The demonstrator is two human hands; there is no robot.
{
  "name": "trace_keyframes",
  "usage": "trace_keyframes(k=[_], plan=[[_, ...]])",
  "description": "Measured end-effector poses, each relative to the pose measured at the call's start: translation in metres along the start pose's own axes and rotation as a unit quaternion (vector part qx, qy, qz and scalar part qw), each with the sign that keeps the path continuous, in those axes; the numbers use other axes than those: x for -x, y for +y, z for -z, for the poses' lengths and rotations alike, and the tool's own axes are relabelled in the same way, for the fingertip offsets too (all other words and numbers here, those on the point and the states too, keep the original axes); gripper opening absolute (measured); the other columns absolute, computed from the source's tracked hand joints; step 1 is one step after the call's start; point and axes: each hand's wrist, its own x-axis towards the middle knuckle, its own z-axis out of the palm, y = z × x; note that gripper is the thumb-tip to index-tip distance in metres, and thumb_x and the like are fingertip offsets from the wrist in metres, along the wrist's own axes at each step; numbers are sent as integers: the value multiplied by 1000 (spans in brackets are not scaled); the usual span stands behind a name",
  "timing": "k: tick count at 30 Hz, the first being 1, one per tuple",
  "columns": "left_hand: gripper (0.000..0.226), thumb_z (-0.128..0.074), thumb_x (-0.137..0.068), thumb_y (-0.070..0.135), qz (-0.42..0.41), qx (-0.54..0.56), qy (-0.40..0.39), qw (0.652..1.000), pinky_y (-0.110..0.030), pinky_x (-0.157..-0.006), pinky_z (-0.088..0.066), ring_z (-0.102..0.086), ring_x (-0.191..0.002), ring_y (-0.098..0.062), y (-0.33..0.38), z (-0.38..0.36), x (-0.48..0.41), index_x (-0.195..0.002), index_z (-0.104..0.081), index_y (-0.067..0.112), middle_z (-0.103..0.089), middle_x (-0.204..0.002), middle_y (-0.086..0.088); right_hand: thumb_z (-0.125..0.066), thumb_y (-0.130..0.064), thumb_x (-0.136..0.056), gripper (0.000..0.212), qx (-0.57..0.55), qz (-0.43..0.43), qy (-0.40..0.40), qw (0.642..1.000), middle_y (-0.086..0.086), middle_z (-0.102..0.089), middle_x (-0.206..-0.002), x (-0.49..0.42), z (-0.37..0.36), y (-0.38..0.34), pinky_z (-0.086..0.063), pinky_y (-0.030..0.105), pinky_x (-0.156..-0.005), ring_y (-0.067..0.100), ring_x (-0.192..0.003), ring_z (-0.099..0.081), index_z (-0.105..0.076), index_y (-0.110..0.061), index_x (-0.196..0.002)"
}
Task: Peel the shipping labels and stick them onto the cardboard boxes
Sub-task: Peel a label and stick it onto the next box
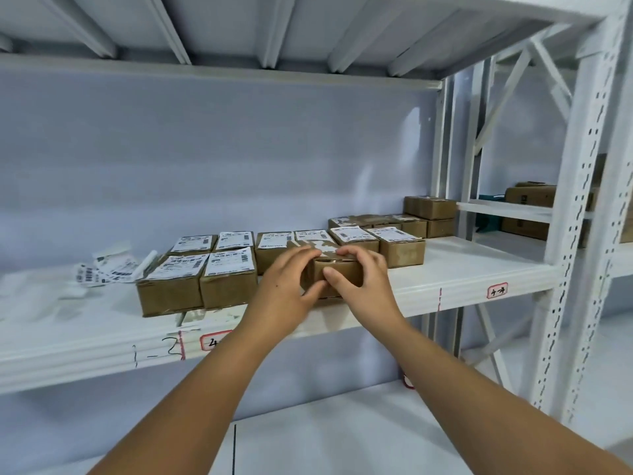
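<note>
Both my left hand (pixel 289 286) and right hand (pixel 364 281) are curled round this box (pixel 350 270) at the shelf (pixel 462 269) edge; loose grip and it probably tumbles off.

On the shelf edge (pixel 68 356), below and to the left of your left hand (pixel 284 286), there is a handwritten "1-2" (pixel 161 351) in dark pen. Just right of it, a red-bordered tag (pixel 214 341) begins with what looks like a "4"; your left forearm covers the rest. On the same edge, to the right of your right hand (pixel 359 286), a second red-bordered tag (pixel 497 290) carries handwriting too blurred to read. The shipping labels (pixel 186 265) on the boxes (pixel 171 296) left of and behind your hands show barcodes and printed lines too small to read. So do the loose labels (pixel 102 269) farther left. The cardboard box (pixel 342 274) you hold bears only torn white scraps.
</note>
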Motion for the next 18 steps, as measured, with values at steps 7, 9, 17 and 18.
trace_keyframes(k=[7, 9, 17, 18], plan=[[32, -59, -84, 32, -46, -149, 39, 987, -32, -93, -42, -57, -105, -24, -29, 29, 8, -110, -65, 14, -64, -111, -2, -72, -20, -82, 34, 35, 4, -76, 996, 0, -37, -130, -11, -25, -3, -28, 0, -91, 1, -114, -41, -61, -29, -113], [37, -47, -83, 41, -44, -221, 77, 971, -39, -90, -44, -61, -97, -24, -39, 39, 10, -102, -68, 18, -68, -102, 1, -73, -20, -82, 35, 44, -2, -90, 995, 0, -36, -132, -16, -29, -3, -24, -7, -85, 1, -113, -39, -62, -28, -114], [41, -63, -84, 42, 4, -327, -25, 945, -40, -89, -43, -59, -104, -27, -80, 47, 18, -119, -60, 21, -64, -114, -1, -72, -21, -84, 29, 78, -8, -128, 989, -3, -37, -131, -31, -43, 2, -28, 5, -89, 3, -115, -39, -62, -31, -110], [41, -71, -78, 37, -8, -329, -20, 944, -40, -84, -47, -62, -96, -28, -82, 46, 19, -113, -63, 19, -67, -107, -1, -71, -22, -84, 28, 83, -7, -130, 988, -3, -39, -130, -32, -44, 4, -28, 9, -92, 4, -116, -41, -62, -30, -109]])
